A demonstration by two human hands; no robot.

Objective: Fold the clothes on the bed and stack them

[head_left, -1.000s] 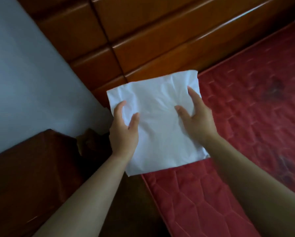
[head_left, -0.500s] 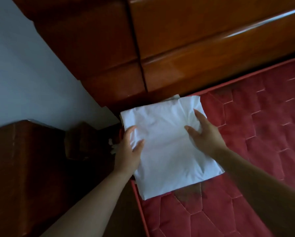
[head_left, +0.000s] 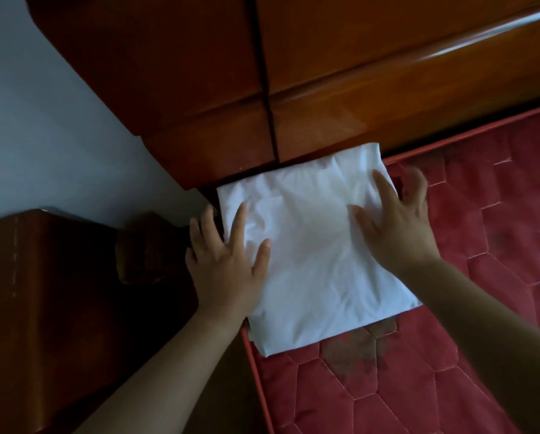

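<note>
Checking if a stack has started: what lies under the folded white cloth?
Red mattress shows along the near and right edges of the folded white cloth, so it lies on that. Whether other clothes lie beneath is covered from view.

Folded cloth (head_left: 309,245) lowered onto mattress (head_left: 450,371); fingers (head_left: 384,191) now spread flat.

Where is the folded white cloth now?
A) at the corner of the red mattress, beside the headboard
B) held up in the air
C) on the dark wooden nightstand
A: the folded white cloth lies on the red mattress by the wooden headboard, left hand and right hand flat on it.
</note>
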